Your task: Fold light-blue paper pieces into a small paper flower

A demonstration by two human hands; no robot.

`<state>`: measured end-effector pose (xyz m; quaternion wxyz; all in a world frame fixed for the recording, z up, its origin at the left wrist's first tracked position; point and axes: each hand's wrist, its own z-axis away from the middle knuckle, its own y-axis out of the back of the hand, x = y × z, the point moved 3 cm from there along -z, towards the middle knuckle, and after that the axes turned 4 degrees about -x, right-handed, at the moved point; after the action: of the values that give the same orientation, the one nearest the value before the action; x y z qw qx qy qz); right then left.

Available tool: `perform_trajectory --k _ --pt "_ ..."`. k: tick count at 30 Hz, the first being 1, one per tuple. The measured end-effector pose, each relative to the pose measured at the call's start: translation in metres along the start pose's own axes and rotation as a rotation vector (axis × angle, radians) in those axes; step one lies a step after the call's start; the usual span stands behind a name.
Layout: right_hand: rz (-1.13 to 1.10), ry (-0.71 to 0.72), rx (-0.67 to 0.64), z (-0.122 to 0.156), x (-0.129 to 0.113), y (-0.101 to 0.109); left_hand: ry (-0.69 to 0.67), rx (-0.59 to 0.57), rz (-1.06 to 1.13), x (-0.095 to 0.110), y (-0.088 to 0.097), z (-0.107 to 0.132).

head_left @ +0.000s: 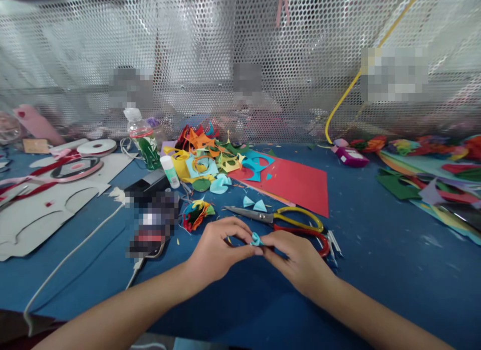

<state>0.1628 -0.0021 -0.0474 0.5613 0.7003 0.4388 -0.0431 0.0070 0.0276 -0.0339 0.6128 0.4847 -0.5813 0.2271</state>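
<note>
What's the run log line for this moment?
left hand, right hand: pinching light-blue paper piece | scissors: on table behind

On the surface (376, 249) we count two hands, the left hand (215, 248) and the right hand (298, 262), and one light-blue paper piece (256, 239) between their fingers. We count two loose light-blue cones (248, 201), two pairs of scissors, one yellow-handled pair (280, 215) and one red-handled pair (323, 245), one red sheet (296, 184), one glue stick (170, 170), one bottle (143, 139) and two ribbon spools (96, 147).
</note>
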Motion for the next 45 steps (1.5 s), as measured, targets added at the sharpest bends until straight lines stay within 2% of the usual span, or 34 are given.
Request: perform_trajectory --k 5,10,12,15,18,21,24,28,30,32,35,38,41,45 --pt "0.113 0.114 0.023 0.003 -0.006 -0.002 -0.057 -0.043 0.02 -0.002 -0.002 0.0" --pt "0.187 0.179 -0.014 0.006 -0.009 -0.003 -0.049 -0.08 0.021 -0.003 -0.003 0.0" --pt "0.17 0.13 -0.001 0.006 -0.006 -0.003 0.023 -0.092 0.085 -0.005 -0.003 -0.001" --pt "0.15 0.072 0.112 0.005 -0.002 0.0 0.224 -0.082 0.257 -0.01 -0.002 -0.003" --pt "0.255 0.213 0.167 0.005 -0.004 0.004 0.304 -0.061 0.337 -0.013 -0.001 -0.005" --pt "0.261 0.28 0.166 0.004 -0.007 0.008 0.339 -0.142 0.311 -0.014 -0.003 -0.006" --pt "0.073 0.161 0.122 0.002 -0.006 0.01 0.342 -0.206 0.244 -0.012 -0.003 -0.006" --pt "-0.277 -0.214 0.011 0.0 0.004 0.006 0.167 -0.18 0.078 -0.003 0.006 -0.008" --pt "-0.475 -0.378 -0.096 0.0 0.009 0.001 0.152 -0.218 0.014 -0.001 0.008 -0.008" --pt "-0.639 -0.466 -0.241 0.001 0.011 -0.005 0.223 -0.284 -0.003 -0.003 0.007 -0.007" --pt "-0.688 -0.499 -0.336 0.001 0.013 -0.01 0.372 -0.378 0.006 -0.011 0.003 -0.003" --pt "-0.557 -0.46 -0.344 0.001 0.013 -0.013 0.44 -0.418 -0.038 -0.018 -0.003 0.0" --pt "-0.425 -0.4 -0.345 0.001 0.013 -0.014 0.402 -0.407 -0.156 -0.018 -0.004 0.0" --pt "-0.294 -0.323 -0.336 0.001 0.009 -0.011 0.264 -0.415 -0.279 -0.01 -0.002 -0.001"
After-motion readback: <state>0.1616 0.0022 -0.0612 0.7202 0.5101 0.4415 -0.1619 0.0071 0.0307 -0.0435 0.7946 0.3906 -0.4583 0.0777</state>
